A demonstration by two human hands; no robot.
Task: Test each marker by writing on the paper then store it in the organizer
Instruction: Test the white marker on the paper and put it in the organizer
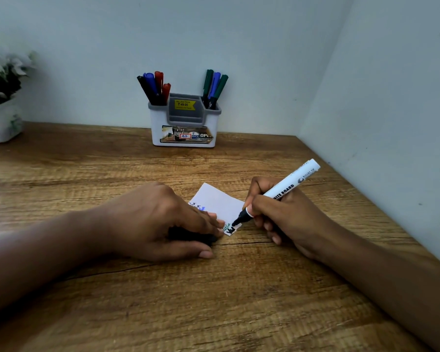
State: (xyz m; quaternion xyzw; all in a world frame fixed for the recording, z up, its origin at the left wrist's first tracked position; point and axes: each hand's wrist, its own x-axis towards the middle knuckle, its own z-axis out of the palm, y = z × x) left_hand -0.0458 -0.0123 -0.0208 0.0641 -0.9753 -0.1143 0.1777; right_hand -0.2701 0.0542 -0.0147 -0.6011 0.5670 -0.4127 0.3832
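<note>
My right hand grips an uncapped white-barrelled black marker, its tip touching the near corner of a small white paper where black ink shows. Blue and green scribbles are on the paper too. My left hand lies on the paper's left edge, fingertips pressing it down, and curls around a dark object that looks like the marker's black cap. At the back by the wall stands a white and grey organizer. Several markers stand in its left pocket and three in its right pocket.
A wooden table carries everything. A white pot with a plant stands at the far left. Walls close the back and the right side, and the right wall runs along the table's edge near my right arm.
</note>
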